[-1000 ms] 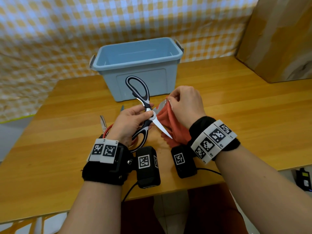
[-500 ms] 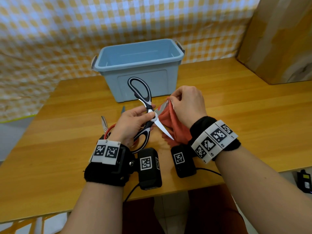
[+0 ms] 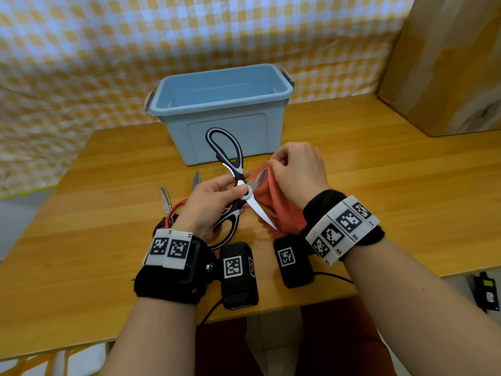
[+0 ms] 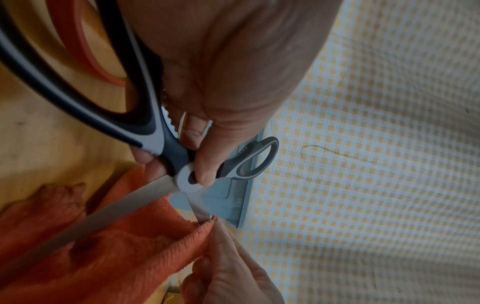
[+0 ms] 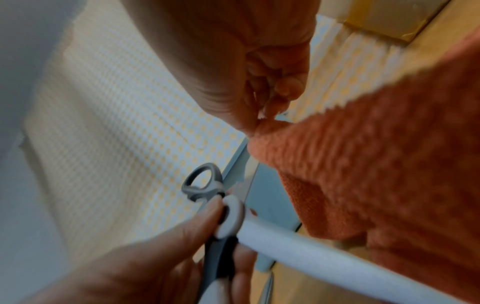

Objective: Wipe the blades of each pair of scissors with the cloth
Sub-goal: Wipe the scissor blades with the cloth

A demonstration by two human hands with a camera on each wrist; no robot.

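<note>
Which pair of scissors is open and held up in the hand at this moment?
The black-and-white scissors, which the left hand holds near the pivot with blades spread. The red-handled scissors lie on the table behind that hand.

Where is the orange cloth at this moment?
In the head view, the orange cloth is pinched by the right hand around one blade of the open black scissors, before the blue bin.
</note>
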